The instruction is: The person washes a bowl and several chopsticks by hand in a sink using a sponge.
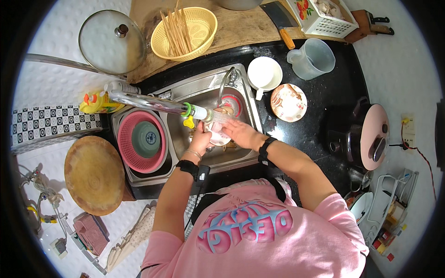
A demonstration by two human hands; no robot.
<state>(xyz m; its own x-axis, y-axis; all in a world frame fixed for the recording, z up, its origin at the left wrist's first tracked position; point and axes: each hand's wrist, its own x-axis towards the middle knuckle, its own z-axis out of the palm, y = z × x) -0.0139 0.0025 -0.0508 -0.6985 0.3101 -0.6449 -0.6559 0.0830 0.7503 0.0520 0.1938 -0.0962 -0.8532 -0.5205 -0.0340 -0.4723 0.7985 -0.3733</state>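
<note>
Over the right basin of a stainless steel sink (180, 146), my left hand (201, 139) grips the rim of a small patterned dish (219, 138). My right hand (241, 133) lies with outstretched fingers against the dish's right side. Water runs from the faucet's spray nozzle (205, 114) onto the dish and my fingertips. Behind the dish, partly hidden by the spray, a red-rimmed bowl (233, 102) sits in the basin. Chopsticks or similar thin utensils show beneath my hands on the basin floor; they are mostly covered.
A pink colander (123, 151) holding a green bowl (144, 139) fills the left basin. Right of the sink are a white mug (265, 73), a floral plate (290, 106) and a plastic jug (314, 60). A cleaver (280, 15) lies behind; a pink-lidded cooker (372, 137) stands right.
</note>
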